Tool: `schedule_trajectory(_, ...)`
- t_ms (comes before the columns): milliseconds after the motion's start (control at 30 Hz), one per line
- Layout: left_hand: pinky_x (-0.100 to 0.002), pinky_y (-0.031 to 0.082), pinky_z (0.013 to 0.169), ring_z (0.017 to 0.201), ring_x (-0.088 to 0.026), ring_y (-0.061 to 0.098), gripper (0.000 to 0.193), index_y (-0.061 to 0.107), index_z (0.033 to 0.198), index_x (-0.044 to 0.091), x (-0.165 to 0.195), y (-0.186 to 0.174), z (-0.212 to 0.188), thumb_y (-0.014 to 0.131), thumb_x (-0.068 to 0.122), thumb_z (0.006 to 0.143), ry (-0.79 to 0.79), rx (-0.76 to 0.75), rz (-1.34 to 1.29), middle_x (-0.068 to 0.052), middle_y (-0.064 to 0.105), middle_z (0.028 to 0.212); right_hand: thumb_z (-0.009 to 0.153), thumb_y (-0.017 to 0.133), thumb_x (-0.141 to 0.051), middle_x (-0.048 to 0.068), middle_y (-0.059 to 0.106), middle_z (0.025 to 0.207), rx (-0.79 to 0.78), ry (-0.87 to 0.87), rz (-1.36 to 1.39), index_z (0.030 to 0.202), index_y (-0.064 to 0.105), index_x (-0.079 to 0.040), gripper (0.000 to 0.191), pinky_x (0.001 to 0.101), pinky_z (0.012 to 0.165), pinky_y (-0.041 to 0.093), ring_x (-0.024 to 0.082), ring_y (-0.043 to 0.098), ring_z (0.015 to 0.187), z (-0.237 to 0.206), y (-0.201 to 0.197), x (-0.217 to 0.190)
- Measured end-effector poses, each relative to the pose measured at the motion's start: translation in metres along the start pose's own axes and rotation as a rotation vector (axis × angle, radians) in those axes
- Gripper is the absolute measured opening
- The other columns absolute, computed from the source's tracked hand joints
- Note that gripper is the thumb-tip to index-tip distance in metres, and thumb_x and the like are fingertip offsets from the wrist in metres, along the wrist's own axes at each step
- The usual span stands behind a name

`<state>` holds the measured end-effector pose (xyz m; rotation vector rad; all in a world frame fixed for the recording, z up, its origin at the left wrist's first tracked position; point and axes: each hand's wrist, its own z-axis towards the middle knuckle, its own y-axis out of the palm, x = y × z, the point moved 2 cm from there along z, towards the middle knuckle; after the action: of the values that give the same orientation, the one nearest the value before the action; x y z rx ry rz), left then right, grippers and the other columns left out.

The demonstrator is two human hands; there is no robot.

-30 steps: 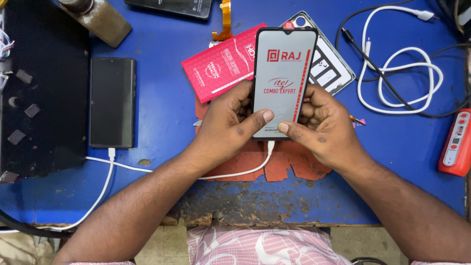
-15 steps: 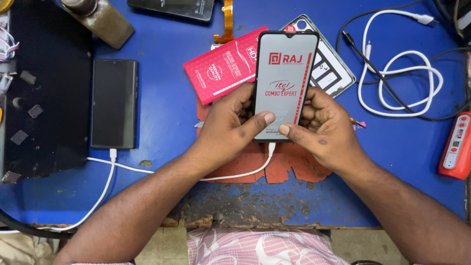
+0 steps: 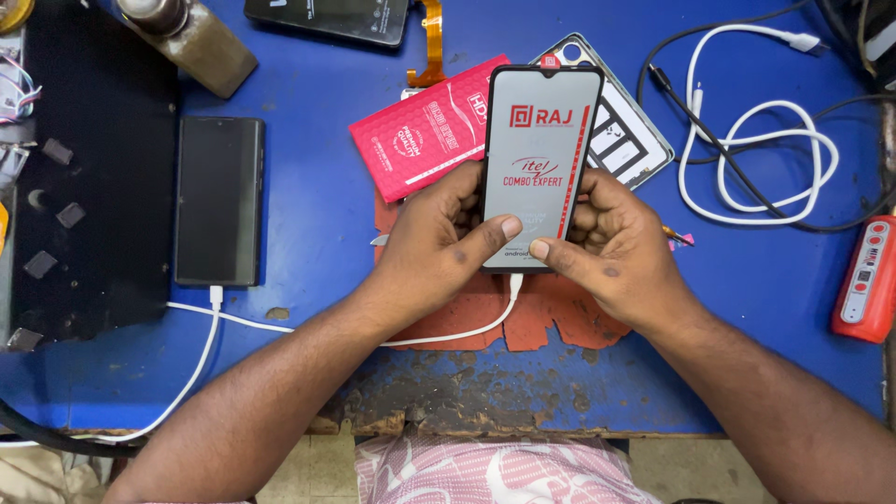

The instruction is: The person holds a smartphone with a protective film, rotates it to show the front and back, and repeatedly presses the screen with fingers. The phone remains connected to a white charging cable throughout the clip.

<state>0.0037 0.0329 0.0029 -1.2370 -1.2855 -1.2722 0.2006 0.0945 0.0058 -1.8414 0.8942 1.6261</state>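
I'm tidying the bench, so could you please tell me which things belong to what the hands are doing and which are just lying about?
In hand:
- lit phone, held by the left hand and right hand
- white cable plugged into its lower end
- red mat beneath

Lying about:
- dark phone on its own charging lead
- red packet
- coiled white cable
- red device
- orange flex strip

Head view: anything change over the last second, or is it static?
Practically static. Both hands, left and right, keep the same grip on the phone, thumbs meeting at its lower edge; it stays upright over the red mat with the white cable plugged in. The dark phone, red box and coiled cable lie unmoved.
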Motion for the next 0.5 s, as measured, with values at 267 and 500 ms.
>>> schedule_trajectory(267, -0.031, 0.059, 0.094, 0.109, -0.015, 0.071, 0.038, 0.056, 0.134, -0.001, 0.0014, 0.0001, 0.0, 0.066, 0.011, 0.1, -0.003, 0.003, 0.014, -0.011, 0.072, 0.12, 0.091, 0.066, 0.005, 0.015, 0.071, 0.119, -0.007, -0.004, 0.023, 0.135, 0.048, 0.003, 0.047, 0.0325, 0.097, 0.06, 0.017, 0.07, 0.11, 0.0002, 0.0, 0.0006)
schedule_trajectory(500, -0.031, 0.06, 0.093, 0.108, -0.015, 0.071, 0.038, 0.056, 0.134, -0.001, 0.0024, -0.001, -0.0002, 0.066, 0.011, 0.099, -0.018, 0.001, 0.039, -0.011, 0.072, 0.119, 0.092, 0.066, 0.004, 0.015, 0.071, 0.119, -0.01, -0.01, -0.009, 0.134, 0.048, 0.002, 0.046, 0.0323, 0.097, 0.061, 0.017, 0.071, 0.11, 0.0005, 0.0005, -0.0004)
